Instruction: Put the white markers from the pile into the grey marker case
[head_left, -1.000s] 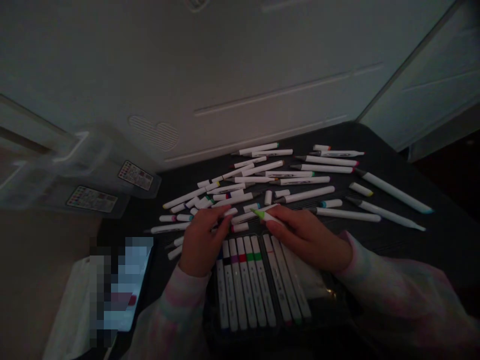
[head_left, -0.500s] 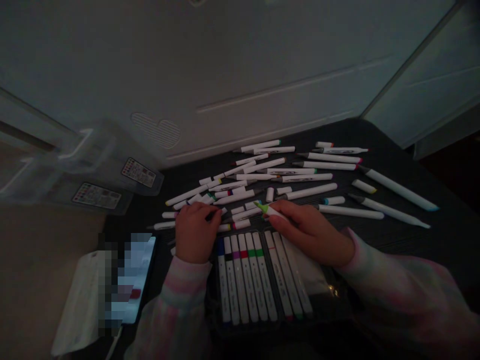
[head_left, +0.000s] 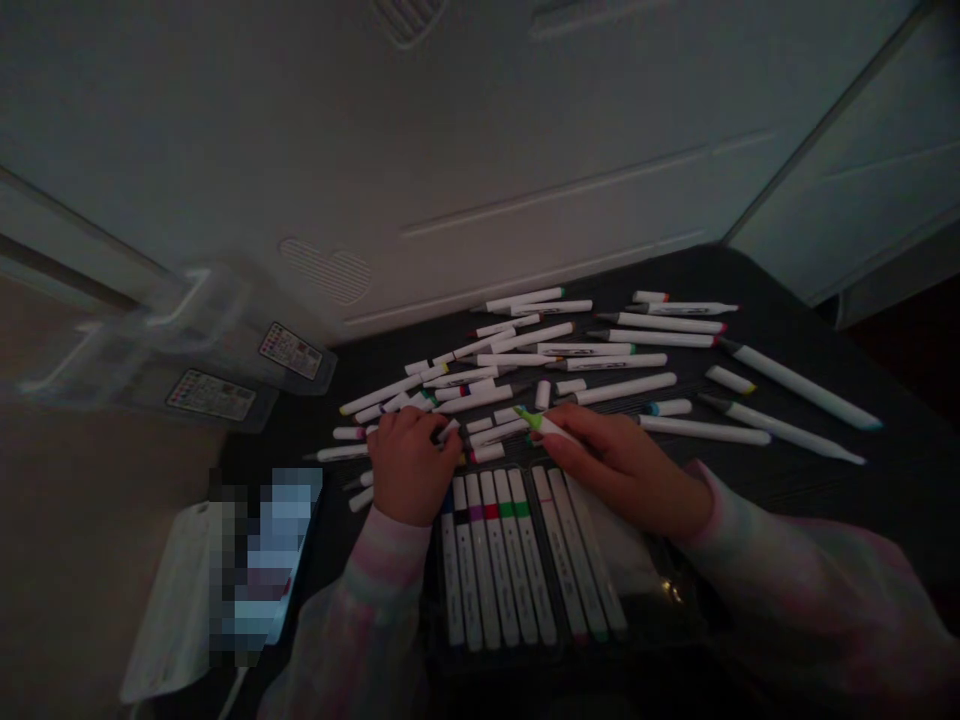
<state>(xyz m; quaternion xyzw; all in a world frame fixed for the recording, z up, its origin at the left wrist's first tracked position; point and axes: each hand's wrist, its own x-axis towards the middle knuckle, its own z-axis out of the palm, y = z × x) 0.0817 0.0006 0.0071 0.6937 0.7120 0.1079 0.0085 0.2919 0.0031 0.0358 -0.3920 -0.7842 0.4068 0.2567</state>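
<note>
My right hand (head_left: 615,455) is closed on a white marker (head_left: 559,430), whose bare light-green tip points up and to the left. To its left, my left hand (head_left: 412,462) pinches a small white marker cap (head_left: 448,432) between thumb and fingers. Both hands are over the near side of a spread of loose white markers (head_left: 622,385), many of them uncapped. Just below the hands lies a dark marker case (head_left: 495,655). One row of capped markers (head_left: 491,570) fills its left part, and several more markers (head_left: 574,560) lie in the right part.
A phone (head_left: 281,560) with a cable and a white flat object (head_left: 169,600) lie at the left. Clear plastic containers (head_left: 217,350) with labels stand behind them. A pale panel (head_left: 562,150) rises along the dark table's (head_left: 787,300) back edge.
My left hand has moved slightly right, and the white cap now shows between its fingers. My right hand keeps the green marker almost in place. The view has tilted a little.
</note>
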